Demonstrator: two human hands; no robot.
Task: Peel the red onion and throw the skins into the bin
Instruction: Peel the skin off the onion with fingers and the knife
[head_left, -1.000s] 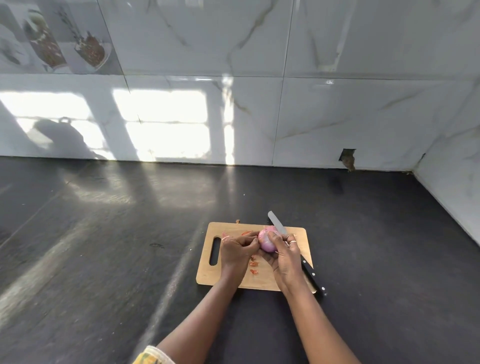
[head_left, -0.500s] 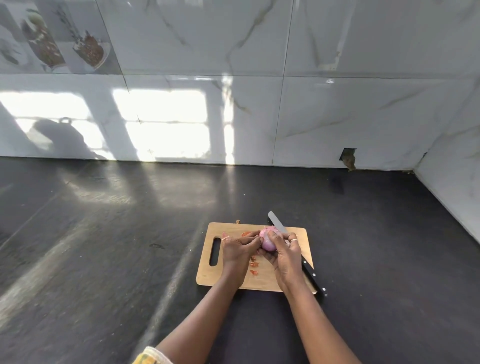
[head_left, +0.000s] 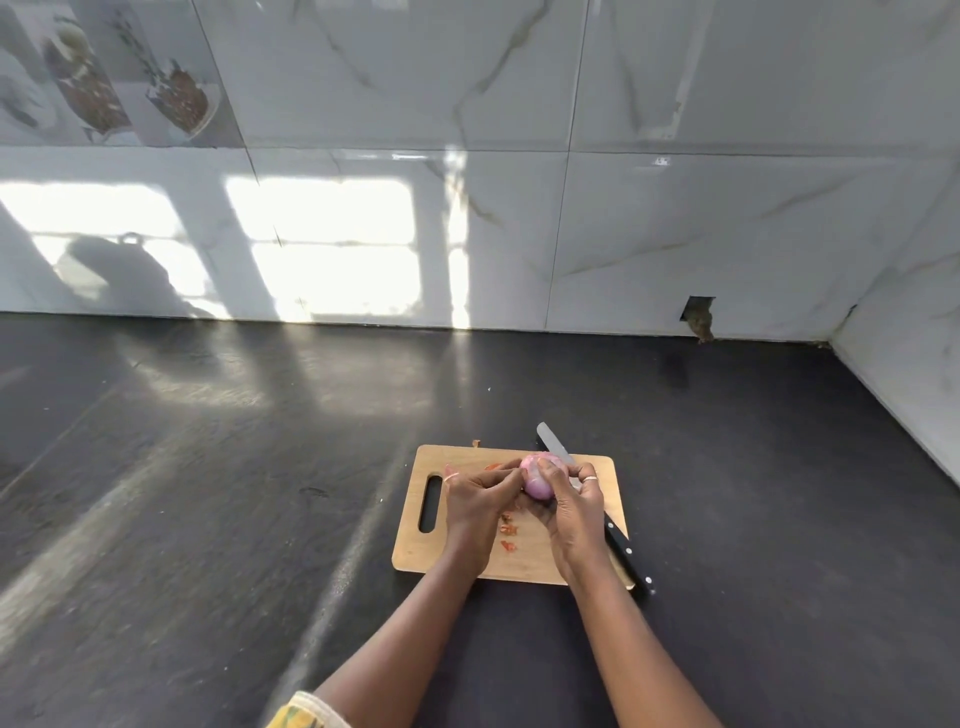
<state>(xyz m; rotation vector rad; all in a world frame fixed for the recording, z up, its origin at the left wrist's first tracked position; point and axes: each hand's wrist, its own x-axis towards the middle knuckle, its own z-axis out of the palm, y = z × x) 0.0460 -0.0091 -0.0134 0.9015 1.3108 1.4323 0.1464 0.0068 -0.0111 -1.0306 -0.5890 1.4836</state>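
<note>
Red onion (head_left: 535, 484) barely shifted: left hand (head_left: 475, 501) still pinches its side, right hand (head_left: 574, 512) still grips it, so peeling continues, skin scraps (head_left: 509, 530) unbinned

Pink onion (head_left: 537, 480), tan board (head_left: 530, 558), black countertop (head_left: 208, 493).

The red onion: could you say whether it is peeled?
Largely peeled: the onion shows smooth pink flesh, skin scraps lie on the board; underside hidden.
</note>
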